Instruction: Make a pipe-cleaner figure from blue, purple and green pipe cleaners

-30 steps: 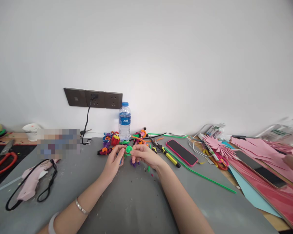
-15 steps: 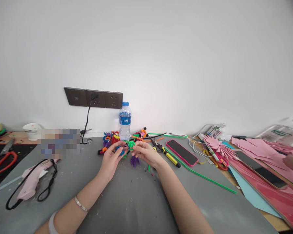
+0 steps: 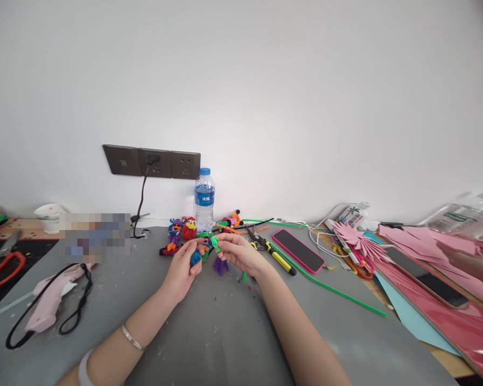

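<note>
My left hand [image 3: 182, 272] pinches a small blue fuzzy piece [image 3: 196, 256] between thumb and fingers. Beside it, my right hand [image 3: 241, 254] grips a small coiled green piece [image 3: 214, 242] at its fingertips. The two pieces are a little apart. Behind my hands stand colourful fuzzy figures, among them a red one [image 3: 189, 228] and a purple and orange one [image 3: 174, 229]. A purple tuft [image 3: 221, 266] lies just under my right fingers.
A water bottle [image 3: 205, 201] stands by the wall. Right of my hands lie yellow-black pliers [image 3: 280, 261], a pink-cased phone [image 3: 299, 251] and a green stem [image 3: 342, 291]. A pink glue gun [image 3: 50, 303] lies left. Another person's hand [image 3: 473, 266] is over pink paper at far right.
The blue and green pieces have moved apart, and the green piece has turned in my right fingers. The other person's hand reaches further in over the paper. The view has shifted slightly.
</note>
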`<move>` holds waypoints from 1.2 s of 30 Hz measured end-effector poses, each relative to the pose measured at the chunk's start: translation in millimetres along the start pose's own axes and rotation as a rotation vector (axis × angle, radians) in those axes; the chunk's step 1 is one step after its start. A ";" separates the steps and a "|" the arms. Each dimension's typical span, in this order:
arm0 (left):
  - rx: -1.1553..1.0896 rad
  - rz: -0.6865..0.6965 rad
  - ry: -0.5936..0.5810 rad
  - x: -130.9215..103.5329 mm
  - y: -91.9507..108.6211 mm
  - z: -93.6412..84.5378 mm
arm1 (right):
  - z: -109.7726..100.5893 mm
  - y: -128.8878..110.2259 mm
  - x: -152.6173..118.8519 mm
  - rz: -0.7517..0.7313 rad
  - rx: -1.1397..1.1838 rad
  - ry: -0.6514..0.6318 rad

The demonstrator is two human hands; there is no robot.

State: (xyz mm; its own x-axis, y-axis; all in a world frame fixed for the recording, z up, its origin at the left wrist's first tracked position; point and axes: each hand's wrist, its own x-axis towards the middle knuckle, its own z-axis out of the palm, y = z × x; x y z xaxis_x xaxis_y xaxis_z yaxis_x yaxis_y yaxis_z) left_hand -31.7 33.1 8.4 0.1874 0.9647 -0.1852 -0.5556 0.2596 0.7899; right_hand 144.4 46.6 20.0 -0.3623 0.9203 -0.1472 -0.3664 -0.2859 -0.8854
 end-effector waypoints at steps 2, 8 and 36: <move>-0.018 -0.006 0.012 0.7 -0.4 0.6 | 0.8 0.1 -0.3 -0.002 0.006 0.001; -0.052 -0.022 0.017 4.2 0.2 0.4 | 3.9 -2.4 -1.4 -0.030 0.042 0.024; -0.063 0.067 -0.111 5.4 -2.0 -3.0 | 10.6 11.3 2.3 0.067 -0.048 -0.050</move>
State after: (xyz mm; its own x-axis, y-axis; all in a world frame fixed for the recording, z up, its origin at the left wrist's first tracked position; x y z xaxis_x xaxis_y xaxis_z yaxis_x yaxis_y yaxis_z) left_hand -32.0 38.0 4.0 0.2344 0.9700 -0.0651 -0.6193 0.2006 0.7591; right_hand 130.4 42.6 14.4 -0.4279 0.8845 -0.1858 -0.2985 -0.3324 -0.8947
